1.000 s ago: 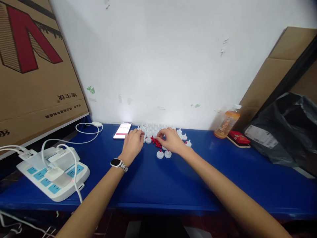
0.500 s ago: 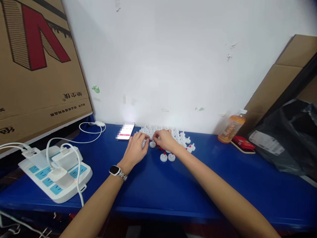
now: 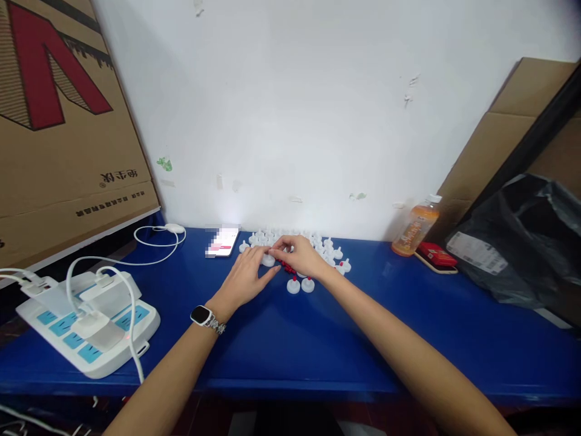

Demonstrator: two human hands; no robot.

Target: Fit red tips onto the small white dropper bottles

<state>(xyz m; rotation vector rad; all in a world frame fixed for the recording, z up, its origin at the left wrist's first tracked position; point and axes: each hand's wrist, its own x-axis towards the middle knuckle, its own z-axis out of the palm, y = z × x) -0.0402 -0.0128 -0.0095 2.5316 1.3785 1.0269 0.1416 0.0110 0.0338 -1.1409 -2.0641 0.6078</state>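
Observation:
My left hand (image 3: 247, 274), with a watch on its wrist, rests on the near left side of a group of white spouted caps (image 3: 338, 253). Its fingers stretch forward and its thumb is spread away from them. Between that thumb and forefinger stands a white cap (image 3: 267, 261). My right hand (image 3: 300, 255) reaches over the group with thumb and forefinger pinched just above this cap. Whatever the pinch holds is too small to make out. Small red tips (image 3: 287, 267) lie under my right hand. Two white caps with red tips (image 3: 293, 286) stand upright nearer to me.
A lit phone (image 3: 224, 241) lies left of the caps. At the left is a white power strip (image 3: 109, 357) with chargers and cables. An orange drink bottle (image 3: 415, 230), a red packet (image 3: 436, 254) on a phone and a dark plastic bag (image 3: 521, 242) are at the right.
My left thumb has moved away from the white cap it was beside. My right fingertips have shifted left, above that cap. The whole view has slid slightly.

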